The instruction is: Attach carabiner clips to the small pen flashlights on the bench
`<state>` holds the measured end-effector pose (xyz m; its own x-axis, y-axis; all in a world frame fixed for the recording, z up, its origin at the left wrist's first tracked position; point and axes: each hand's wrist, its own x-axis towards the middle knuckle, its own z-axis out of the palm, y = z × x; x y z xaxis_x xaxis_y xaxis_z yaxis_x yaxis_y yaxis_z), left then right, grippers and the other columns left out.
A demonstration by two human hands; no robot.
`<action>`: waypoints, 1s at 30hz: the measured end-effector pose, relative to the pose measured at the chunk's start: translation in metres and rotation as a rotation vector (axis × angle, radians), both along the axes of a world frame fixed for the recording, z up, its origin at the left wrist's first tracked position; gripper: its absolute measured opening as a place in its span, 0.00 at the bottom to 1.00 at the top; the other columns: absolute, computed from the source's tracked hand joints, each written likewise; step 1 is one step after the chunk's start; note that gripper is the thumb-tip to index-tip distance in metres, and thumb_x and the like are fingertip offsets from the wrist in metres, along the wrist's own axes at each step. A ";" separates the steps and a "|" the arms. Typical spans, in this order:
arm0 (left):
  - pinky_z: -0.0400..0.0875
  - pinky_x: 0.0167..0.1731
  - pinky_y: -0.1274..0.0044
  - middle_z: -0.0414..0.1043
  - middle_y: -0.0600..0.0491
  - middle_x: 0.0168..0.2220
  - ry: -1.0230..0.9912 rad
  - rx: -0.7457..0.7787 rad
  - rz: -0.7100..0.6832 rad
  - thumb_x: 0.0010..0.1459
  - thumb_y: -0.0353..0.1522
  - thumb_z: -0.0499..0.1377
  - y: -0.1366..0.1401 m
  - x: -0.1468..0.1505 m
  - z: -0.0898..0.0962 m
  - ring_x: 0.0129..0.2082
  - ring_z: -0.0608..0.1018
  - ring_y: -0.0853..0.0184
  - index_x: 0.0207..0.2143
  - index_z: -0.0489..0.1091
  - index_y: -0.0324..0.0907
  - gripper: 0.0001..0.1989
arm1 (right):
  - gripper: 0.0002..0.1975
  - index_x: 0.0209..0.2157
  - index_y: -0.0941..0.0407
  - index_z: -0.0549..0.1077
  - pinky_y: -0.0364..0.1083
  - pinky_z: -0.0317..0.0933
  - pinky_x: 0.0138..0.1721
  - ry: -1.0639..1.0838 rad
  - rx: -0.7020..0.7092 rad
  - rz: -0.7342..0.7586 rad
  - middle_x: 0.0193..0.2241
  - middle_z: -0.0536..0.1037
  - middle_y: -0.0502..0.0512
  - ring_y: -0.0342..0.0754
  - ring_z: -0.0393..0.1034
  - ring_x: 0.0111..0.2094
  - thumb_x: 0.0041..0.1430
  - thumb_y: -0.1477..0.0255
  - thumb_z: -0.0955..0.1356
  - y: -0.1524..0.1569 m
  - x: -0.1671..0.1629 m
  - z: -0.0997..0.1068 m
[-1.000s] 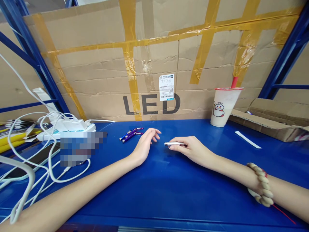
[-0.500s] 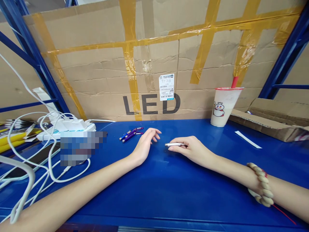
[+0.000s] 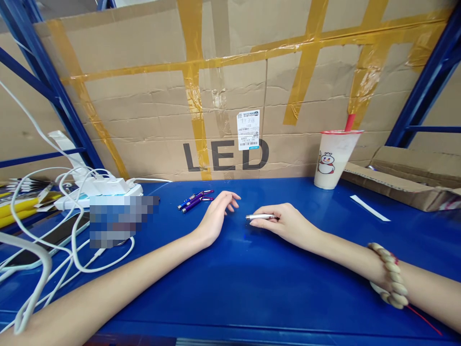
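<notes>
Around: cup (image 3: 339,158), cables (image 3: 46,270); right hand (image 3: 286,221) pinches silver tube (image 3: 258,217), left hand (image 3: 216,217) slack beside purple tube (image 3: 192,203).

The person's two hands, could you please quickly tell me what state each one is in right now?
Left hand: open, holding nothing.
Right hand: closed, holding a slim silver tube.

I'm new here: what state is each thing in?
Right grip, closed on silver tube
Left grip, open, holding nothing
Silver tube, held, roughly level
Blue tube and purple tube, lying close together
Drink cup, upright, straw in
White strip, lying flat
Small box, open
Large box, taped
Power strip, chargers plugged in
</notes>
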<state>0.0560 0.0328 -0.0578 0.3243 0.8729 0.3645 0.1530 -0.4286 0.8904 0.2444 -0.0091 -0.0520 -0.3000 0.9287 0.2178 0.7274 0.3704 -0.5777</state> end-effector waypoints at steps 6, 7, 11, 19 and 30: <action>0.57 0.31 0.79 0.65 0.51 0.33 0.005 -0.001 -0.003 0.60 0.38 0.44 0.000 0.000 0.001 0.32 0.66 0.70 0.36 0.65 0.37 0.16 | 0.18 0.36 0.45 0.75 0.38 0.52 0.30 -0.014 -0.006 -0.021 0.32 0.74 0.43 0.37 0.63 0.30 0.51 0.50 0.64 0.001 0.000 -0.001; 0.57 0.31 0.78 0.65 0.51 0.33 0.002 -0.002 -0.004 0.60 0.38 0.44 0.000 0.000 0.001 0.32 0.66 0.70 0.36 0.65 0.36 0.16 | 0.17 0.36 0.45 0.75 0.38 0.53 0.31 -0.007 0.000 -0.015 0.33 0.74 0.42 0.37 0.64 0.32 0.52 0.50 0.64 0.001 0.000 -0.001; 0.57 0.31 0.78 0.65 0.51 0.33 -0.007 -0.006 -0.008 0.60 0.39 0.44 0.001 0.000 -0.001 0.32 0.66 0.70 0.36 0.65 0.36 0.17 | 0.17 0.36 0.45 0.75 0.38 0.55 0.35 0.023 0.019 0.008 0.36 0.74 0.41 0.37 0.66 0.35 0.53 0.52 0.63 0.001 0.000 -0.001; 0.57 0.31 0.79 0.66 0.51 0.33 0.005 0.006 -0.005 0.60 0.38 0.44 0.000 0.000 0.000 0.32 0.66 0.70 0.36 0.65 0.37 0.16 | 0.19 0.38 0.45 0.74 0.39 0.55 0.33 0.021 0.036 0.007 0.37 0.73 0.42 0.37 0.65 0.33 0.54 0.50 0.61 0.003 0.002 -0.003; 0.57 0.32 0.78 0.65 0.51 0.33 0.005 0.000 -0.005 0.60 0.38 0.43 -0.001 0.000 0.000 0.32 0.66 0.70 0.36 0.65 0.37 0.16 | 0.21 0.41 0.48 0.74 0.40 0.55 0.33 0.020 0.059 0.000 0.36 0.74 0.46 0.39 0.65 0.32 0.56 0.51 0.60 0.004 0.002 -0.004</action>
<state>0.0562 0.0322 -0.0573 0.3302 0.8715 0.3626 0.1556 -0.4291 0.8897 0.2465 -0.0049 -0.0563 -0.2948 0.9140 0.2786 0.7159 0.4044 -0.5692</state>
